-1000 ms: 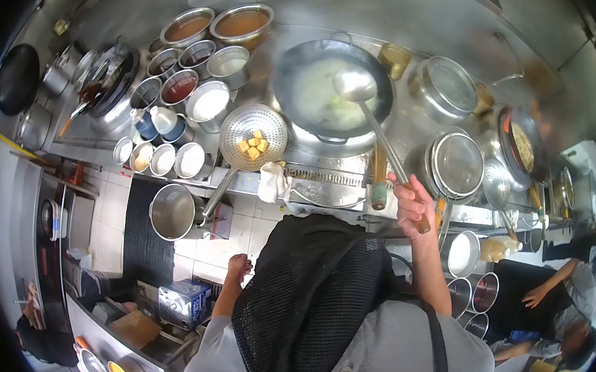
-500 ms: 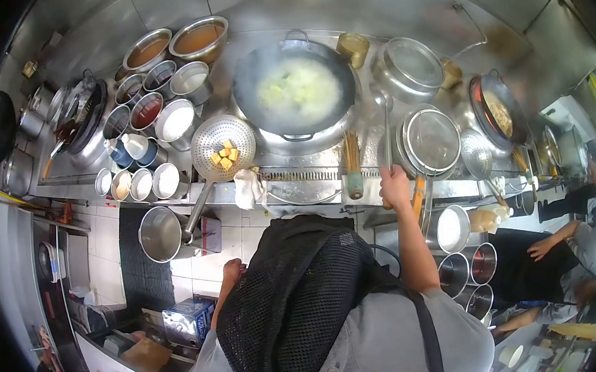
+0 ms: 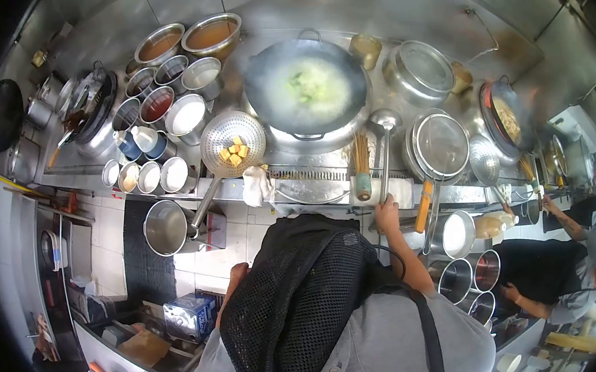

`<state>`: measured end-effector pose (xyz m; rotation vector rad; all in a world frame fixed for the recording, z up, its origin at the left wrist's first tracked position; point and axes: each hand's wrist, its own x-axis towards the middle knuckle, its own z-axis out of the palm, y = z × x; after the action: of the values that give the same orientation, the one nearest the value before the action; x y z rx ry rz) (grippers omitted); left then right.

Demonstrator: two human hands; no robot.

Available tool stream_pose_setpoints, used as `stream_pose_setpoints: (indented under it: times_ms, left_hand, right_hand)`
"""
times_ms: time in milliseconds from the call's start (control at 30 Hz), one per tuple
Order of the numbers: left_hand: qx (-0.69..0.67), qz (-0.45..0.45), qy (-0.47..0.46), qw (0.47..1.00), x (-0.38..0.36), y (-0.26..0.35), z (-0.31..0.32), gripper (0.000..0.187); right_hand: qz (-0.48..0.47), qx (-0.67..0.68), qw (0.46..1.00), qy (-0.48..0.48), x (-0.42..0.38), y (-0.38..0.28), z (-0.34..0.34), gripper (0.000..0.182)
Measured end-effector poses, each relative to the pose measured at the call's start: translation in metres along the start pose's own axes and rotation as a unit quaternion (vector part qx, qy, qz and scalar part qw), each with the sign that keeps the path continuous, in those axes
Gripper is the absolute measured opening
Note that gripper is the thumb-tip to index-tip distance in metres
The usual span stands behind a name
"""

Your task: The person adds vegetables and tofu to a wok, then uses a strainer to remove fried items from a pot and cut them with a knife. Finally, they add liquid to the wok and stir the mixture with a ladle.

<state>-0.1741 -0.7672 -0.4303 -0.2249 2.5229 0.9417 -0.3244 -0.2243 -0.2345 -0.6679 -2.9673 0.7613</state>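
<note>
My right hand (image 3: 387, 216) is closed round the lower end of the long handle of a metal ladle (image 3: 384, 120), whose bowl rests on the steel stove top right of the wok. My left hand (image 3: 239, 270) hangs low beside my body, partly behind the black mesh, and its fingers are not clear. Pale green food steams in the large wok (image 3: 272, 96). Yellow-brown cubes lie in a perforated strainer (image 3: 217, 133) at the wok's left. A bamboo brush (image 3: 362, 170) lies just left of the ladle handle.
Metal sauce containers (image 3: 186, 118) and two bowls of brown liquid (image 3: 212, 36) stand at the left. An empty pot (image 3: 166, 228) sits below the strainer. Stacked sieves (image 3: 441, 146) lie right of the ladle. Co-workers (image 3: 583, 281) stand at the far right.
My right hand has moved lower and slightly left, drawing the ladle towards me. The view has shifted a little. At the far right, a co-worker's arms have moved.
</note>
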Motion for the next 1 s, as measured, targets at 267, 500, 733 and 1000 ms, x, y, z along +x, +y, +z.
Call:
stream_pose_setpoints:
  times_ms: [267,500,733,1000]
  left_hand:
    - [0.064,0.079,0.008,0.995,0.017,0.002,0.008,0.025]
    - [-0.032,0.014,0.037,0.999,0.024,0.008,0.021,0.028]
    - [-0.200,-0.192,-0.001,0.961,0.004,0.040,0.011,0.031]
    - [-0.236,-0.047,0.049,0.969,-0.019,0.051,-0.007,0.027]
  right_hand:
    - [0.025,0.067,0.997,-0.039,-0.007,-0.011,-0.001,0.063]
    - [0.027,0.065,0.996,-0.047,-0.013,-0.005,0.000,0.075]
    - [0.020,0.061,0.996,-0.065,-0.018,-0.011,-0.009,0.081]
    - [0.012,0.029,0.998,-0.056,-0.014,-0.001,0.003,0.084]
